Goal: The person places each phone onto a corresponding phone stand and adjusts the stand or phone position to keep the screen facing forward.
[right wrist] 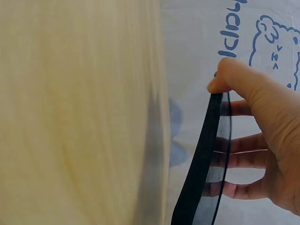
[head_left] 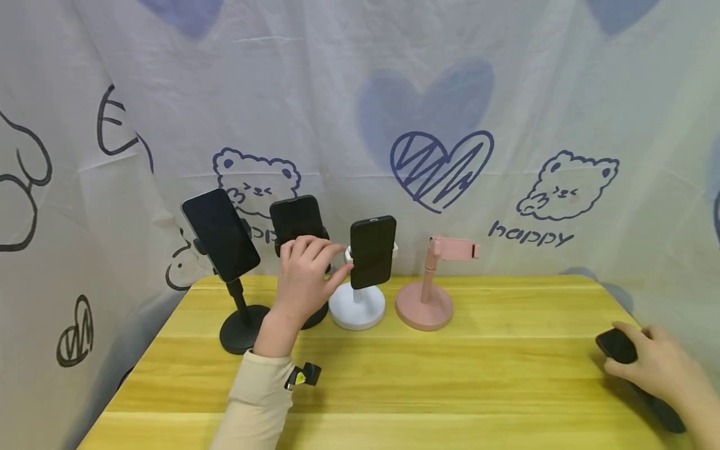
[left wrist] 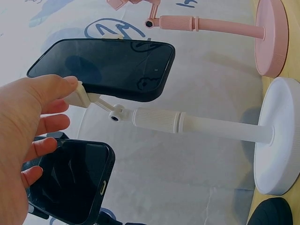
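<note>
In the head view my left hand (head_left: 304, 275) reaches to the white phone stand (head_left: 360, 310), thumb and index finger pinching the left end of its clamp (left wrist: 78, 96). A black smartphone (head_left: 373, 253) sits upright in that clamp, its lower edge beside my thumb in the left wrist view. My other fingers are loosely bent near a second phone (left wrist: 70, 178) on a black stand. At the table's right side my right hand (head_left: 658, 359) grips a black phone (right wrist: 199, 164) by its edges, thumb on one side and fingers on the other, tilted over the wood.
A taller black stand (head_left: 240, 328) holds a phone (head_left: 220, 234) at the far left. Right of the white stand is a pink stand (head_left: 424, 306) with its clamp bare. All stand along the back of the wooden table (head_left: 450, 387), before a printed white curtain (head_left: 337, 112).
</note>
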The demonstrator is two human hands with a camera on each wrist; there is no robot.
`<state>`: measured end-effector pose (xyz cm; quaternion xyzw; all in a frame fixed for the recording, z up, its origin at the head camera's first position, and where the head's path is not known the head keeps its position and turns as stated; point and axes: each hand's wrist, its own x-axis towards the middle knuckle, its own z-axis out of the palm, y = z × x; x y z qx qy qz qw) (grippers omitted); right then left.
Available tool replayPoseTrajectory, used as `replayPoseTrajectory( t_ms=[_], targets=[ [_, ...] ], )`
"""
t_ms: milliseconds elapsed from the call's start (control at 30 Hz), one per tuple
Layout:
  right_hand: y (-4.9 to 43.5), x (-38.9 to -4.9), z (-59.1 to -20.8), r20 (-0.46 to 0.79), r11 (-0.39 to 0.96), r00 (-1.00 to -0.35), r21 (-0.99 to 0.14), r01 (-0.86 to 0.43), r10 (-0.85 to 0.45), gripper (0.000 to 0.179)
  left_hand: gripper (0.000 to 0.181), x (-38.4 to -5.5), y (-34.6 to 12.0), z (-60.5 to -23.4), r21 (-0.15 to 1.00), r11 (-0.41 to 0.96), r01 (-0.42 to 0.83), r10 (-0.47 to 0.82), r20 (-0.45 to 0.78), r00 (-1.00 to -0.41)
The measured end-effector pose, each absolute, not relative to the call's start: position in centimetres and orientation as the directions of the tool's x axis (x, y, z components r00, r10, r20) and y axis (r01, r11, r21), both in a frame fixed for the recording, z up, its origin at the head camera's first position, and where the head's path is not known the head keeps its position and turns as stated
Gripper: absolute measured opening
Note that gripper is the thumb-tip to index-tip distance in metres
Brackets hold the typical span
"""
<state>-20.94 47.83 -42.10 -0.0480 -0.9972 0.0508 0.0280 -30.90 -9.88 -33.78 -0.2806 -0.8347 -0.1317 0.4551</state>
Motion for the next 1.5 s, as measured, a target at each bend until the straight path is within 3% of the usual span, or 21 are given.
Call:
replayPoseTrajectory(
  t_ms=[267,467,600,767,1000,1267,1500],
  targets=[
    [46.5,-20.0,-40.6,0.257,0.986,-0.953,-0.088,0.143,0.162,0.087,0.03,-30.9,-9.6,-33.7,-0.021,0.804,0.594,0.349,0.826,-0.443],
    [45.8,-19.5,-40.2,0.462,0.995,-0.881,-0.067,0.076,0.099,0.084,0.03,-30.9,-9.5,-33.9,-0.013,0.805,0.593,0.346,0.822,-0.453],
    [45.8,-19.6,-39.9,0.643,0.999,-0.765,-0.038,-0.001,0.024,0.08,0.03,-30.9,-9.5,-34.0,-0.014,0.805,0.593,0.343,0.827,-0.446],
    [45.5,-19.6,-39.3,0.801,1.0,-0.598,0.015,-0.027,-0.028,0.103,0.031,-30.8,-9.5,-34.1,-0.025,0.803,0.596,0.342,0.838,-0.425],
    [44.8,-19.0,-38.3,0.877,1.0,-0.48,-0.018,0.002,0.016,0.099,0.031,-30.6,-9.4,-33.9,-0.019,0.801,0.598,0.313,0.865,-0.392],
    [44.3,-18.8,-37.8,0.914,0.996,-0.399,-0.084,-0.015,0.071,0.094,0.032,-29.9,-8.5,-33.0,-0.017,0.8,0.6,0.235,0.929,-0.286],
    [44.8,-18.3,-37.3,0.907,0.999,-0.419,-0.044,0.018,0.047,0.095,0.032,-28.6,-7.2,-32.1,-0.036,0.784,0.62,0.227,0.945,-0.233]
  ],
)
